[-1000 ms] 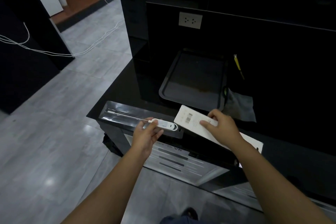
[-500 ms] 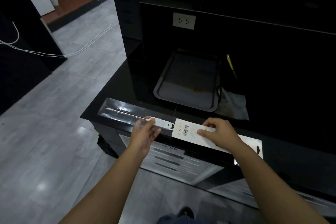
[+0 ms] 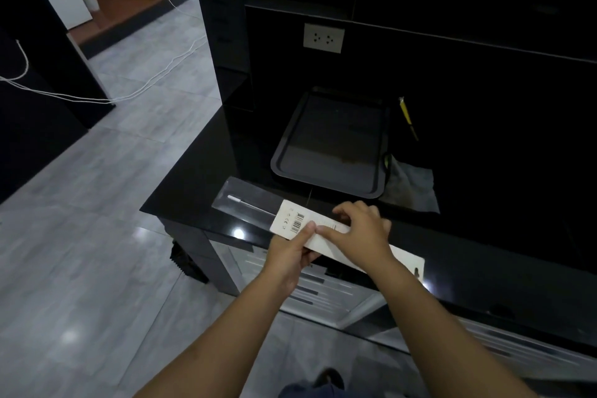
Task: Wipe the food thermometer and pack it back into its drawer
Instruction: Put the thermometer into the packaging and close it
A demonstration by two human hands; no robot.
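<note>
A clear plastic tray [image 3: 232,195] lies on the front edge of the black counter [image 3: 193,191] with the thermometer's thin probe [image 3: 248,205] in it. A long white card sleeve [image 3: 292,220] with a barcode now covers the thermometer's white body, which is hidden. My left hand [image 3: 290,250] grips the sleeve's near edge from below, thumb on top. My right hand [image 3: 361,229] presses down on the sleeve just to the right. The sleeve's far end [image 3: 410,263] sticks out beyond my right wrist.
A dark baking tray [image 3: 329,142] sits behind the hands. A grey cloth [image 3: 413,186] lies to its right, with a yellow-handled tool [image 3: 407,118] standing behind. A wall socket [image 3: 323,38] is on the back panel. White cables [image 3: 97,97] run over the grey tiled floor at left.
The white sleeve has slid left over the thermometer's body and the tray. My left hand has shifted from the thermometer body to the sleeve; my right hand moved left with it.
</note>
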